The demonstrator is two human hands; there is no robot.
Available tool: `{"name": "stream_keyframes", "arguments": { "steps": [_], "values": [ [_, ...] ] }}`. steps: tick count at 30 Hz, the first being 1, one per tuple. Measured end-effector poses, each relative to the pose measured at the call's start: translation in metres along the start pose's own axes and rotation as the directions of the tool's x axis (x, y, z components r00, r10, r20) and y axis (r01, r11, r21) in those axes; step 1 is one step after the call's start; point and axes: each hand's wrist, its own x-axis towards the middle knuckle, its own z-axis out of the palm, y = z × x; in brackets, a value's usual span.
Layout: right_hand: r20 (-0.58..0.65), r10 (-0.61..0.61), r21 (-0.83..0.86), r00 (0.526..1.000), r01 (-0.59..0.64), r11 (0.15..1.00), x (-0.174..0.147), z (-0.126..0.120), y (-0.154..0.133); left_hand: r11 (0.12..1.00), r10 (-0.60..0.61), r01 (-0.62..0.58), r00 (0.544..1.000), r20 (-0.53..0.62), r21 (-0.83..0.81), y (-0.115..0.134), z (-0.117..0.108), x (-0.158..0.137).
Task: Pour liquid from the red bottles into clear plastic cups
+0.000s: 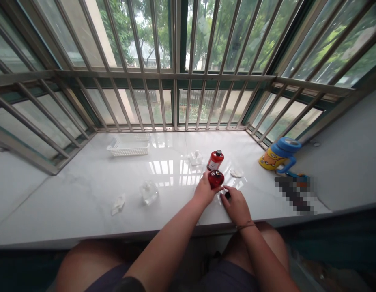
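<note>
Dark red bottle (216,181) was over the white counter (84,194), left hand (205,190) wrapped round it. Right hand (237,204) was just beside, clamped on a small black cap (227,195). Second red bottle (215,161), black-capped, stood just beyond. Clear glass bottle (149,194) sat leftward; white basket (129,151) lay near the window bars (175,101), blue-and-yellow mug (276,156) far right.

I count two red bottles (216,182), two black caps (227,195), two clear containers (149,194), two tissues (118,205), one basket (129,151), one mug (273,159).
</note>
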Motion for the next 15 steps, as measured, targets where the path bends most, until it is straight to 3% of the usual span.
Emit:
{"name": "stream_keyframes", "arguments": {
  "steps": [9, 12, 15],
  "values": [
    [-0.149, 0.171, -0.074, 0.974, -0.184, 0.980, 0.026, 0.010, 0.022, 0.989, 0.019, -0.023, 0.999, 0.033, 0.147, 0.005, 0.009, 0.019],
    [-0.176, 0.195, -0.090, 0.965, -0.213, 0.973, 0.024, 0.012, 0.023, 0.981, 0.026, -0.029, 0.999, 0.020, 0.193, 0.001, -0.002, 0.002],
    [-0.173, 0.198, -0.112, 0.965, -0.219, 0.969, 0.022, 0.013, 0.022, 0.961, 0.089, -0.091, 0.996, 0.018, 0.263, -0.001, -0.022, -0.032]
  ]
}}
